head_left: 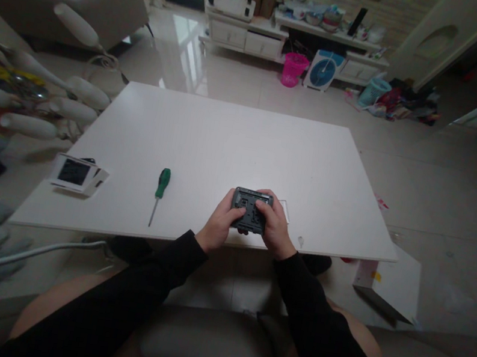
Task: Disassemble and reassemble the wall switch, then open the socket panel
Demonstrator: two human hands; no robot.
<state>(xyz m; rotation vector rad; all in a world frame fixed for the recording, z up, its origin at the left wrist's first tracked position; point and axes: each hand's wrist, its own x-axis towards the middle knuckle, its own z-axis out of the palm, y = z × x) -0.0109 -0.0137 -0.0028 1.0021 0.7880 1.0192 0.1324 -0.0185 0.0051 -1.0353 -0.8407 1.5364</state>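
Observation:
Both my hands grip a small dark grey square part (250,208), a plastic module with ribs and openings on its face, just above the near edge of the white table (226,140). My left hand (221,224) closes on its left side, thumb on top. On its right side my right hand (274,224) wraps round it, fingers curled over the upper corner. A thin white plate edge (285,211) shows on the table behind my right hand. A green-handled screwdriver (159,193) lies to the left of my hands.
A small white box with a dark face (77,174) lies at the table's left edge. White rods and tools (36,102) stick out at the far left. A white cable (24,255) runs below. A cabinet (288,44), pink bin (293,69) and fan (323,71) stand beyond.

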